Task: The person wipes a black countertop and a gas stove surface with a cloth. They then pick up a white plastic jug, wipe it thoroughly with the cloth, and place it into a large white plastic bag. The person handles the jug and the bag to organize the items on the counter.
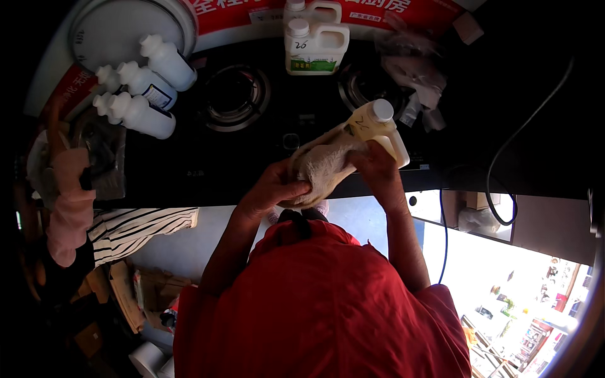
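A pale plastic jug [399, 144] with a white screw cap is held tilted over the front edge of a black gas hob [236, 160]. A light, fuzzy cloth [321, 163] lies over its side and hides most of the lower body. My left hand [276, 189] grips the jug's bottom end, its thumb pressing on the cloth. Around the upper part, by the handle, my right hand [380, 172] is closed, with fingertips against the cloth. Handwritten marks show near the cap.
Two similar jugs [312, 59] stand at the back between two burners [236, 97]. Several white capped bottles [163, 64] are at the left, near another person's arm [71, 189]. Crumpled plastic bags [416, 78] lie at the right. A cable [503, 141] hangs at the right.
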A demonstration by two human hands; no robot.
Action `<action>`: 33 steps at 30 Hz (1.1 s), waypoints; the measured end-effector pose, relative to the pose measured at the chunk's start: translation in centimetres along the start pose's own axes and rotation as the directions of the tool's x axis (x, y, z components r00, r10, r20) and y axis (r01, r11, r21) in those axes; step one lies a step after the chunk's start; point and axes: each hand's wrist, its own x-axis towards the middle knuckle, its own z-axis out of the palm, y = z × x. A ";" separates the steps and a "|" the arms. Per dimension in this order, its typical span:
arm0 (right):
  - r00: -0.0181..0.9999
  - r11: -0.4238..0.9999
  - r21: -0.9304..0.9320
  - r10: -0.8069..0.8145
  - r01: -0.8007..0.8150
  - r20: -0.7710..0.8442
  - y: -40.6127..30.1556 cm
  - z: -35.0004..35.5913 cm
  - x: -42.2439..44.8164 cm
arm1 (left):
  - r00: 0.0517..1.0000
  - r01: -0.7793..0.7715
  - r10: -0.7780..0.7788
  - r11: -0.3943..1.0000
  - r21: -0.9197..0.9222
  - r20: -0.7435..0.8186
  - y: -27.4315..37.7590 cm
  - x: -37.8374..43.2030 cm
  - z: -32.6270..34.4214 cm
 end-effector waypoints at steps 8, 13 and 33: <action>0.968 0.989 0.039 -0.134 0.146 -0.212 -1.8 -0.1 -0.9 | 0.976 -0.195 0.206 0.971 0.136 -0.067 1.1 0.6 0.5; 0.988 0.980 -0.186 0.046 -0.074 -0.150 -3.4 -1.5 -1.6 | 0.981 -0.144 0.181 0.921 0.362 -0.069 2.5 0.1 -0.4; 0.980 0.939 -0.342 0.080 -0.012 0.185 -2.6 -7.5 -5.8 | 0.975 -0.062 -0.144 0.550 0.833 0.168 2.8 -1.8 3.0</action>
